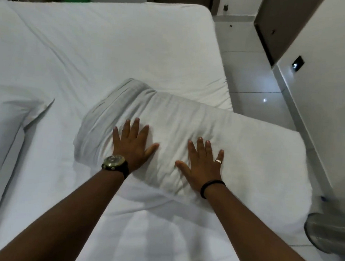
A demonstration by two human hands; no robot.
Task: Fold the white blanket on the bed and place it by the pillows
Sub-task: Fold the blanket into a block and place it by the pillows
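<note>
My 2 hands, left hand (133, 143) and right hand (202, 165), lie flat with fingers spread, pressing the folded white fabric blanket (167, 130) near the right edge of the white-sheeted bed (112, 46). It looks soft, light and floppy; I'd slide my palms under both ends so the layers don't slump apart.

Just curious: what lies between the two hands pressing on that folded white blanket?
Only creased blanket: the head view shows nothing else between the left hand and right hand.
</note>
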